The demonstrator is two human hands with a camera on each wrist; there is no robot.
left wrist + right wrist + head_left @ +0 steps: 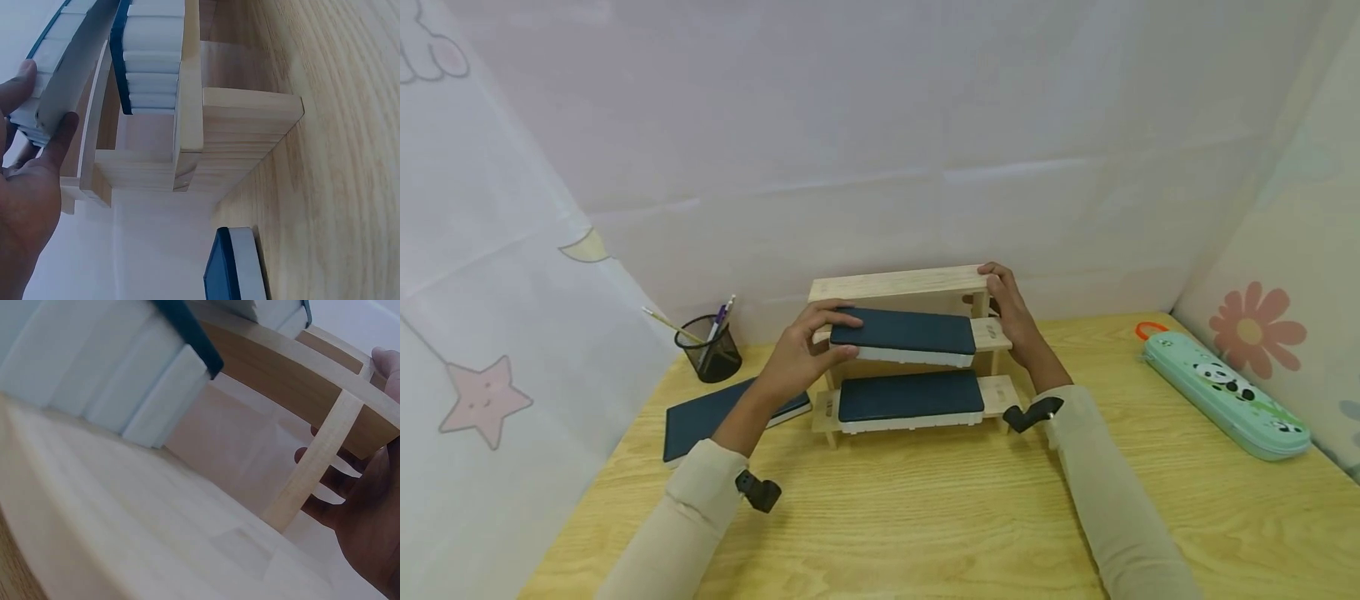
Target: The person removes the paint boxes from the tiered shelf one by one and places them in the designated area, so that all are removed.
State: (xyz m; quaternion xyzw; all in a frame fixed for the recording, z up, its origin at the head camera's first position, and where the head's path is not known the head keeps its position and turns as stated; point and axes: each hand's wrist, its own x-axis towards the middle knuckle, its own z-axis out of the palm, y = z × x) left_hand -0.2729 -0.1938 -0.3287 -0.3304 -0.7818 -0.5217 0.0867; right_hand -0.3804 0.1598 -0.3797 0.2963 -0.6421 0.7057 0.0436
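Note:
My left hand [796,354] pinches the left end of a dark blue-topped box [910,330] with ribbed white sides. In the left wrist view this box [59,69] is tilted, its near end raised off the middle board, with thumb and fingers on opposite sides. A second, matching box [910,395] lies on the lowest board of a three-tier wooden shelf [895,283]. My right hand [1017,321] grips the shelf's right end near the top board. In the right wrist view, fingers [325,512] reach behind a shelf post [319,459].
A dark blue notebook [700,421] lies on the table left of the shelf. Behind it stands a black mesh pen cup [718,358] with several pens and pencils. A green panda pencil case [1217,392] lies at the right. A white cloth wall [880,167] rises behind the shelf.

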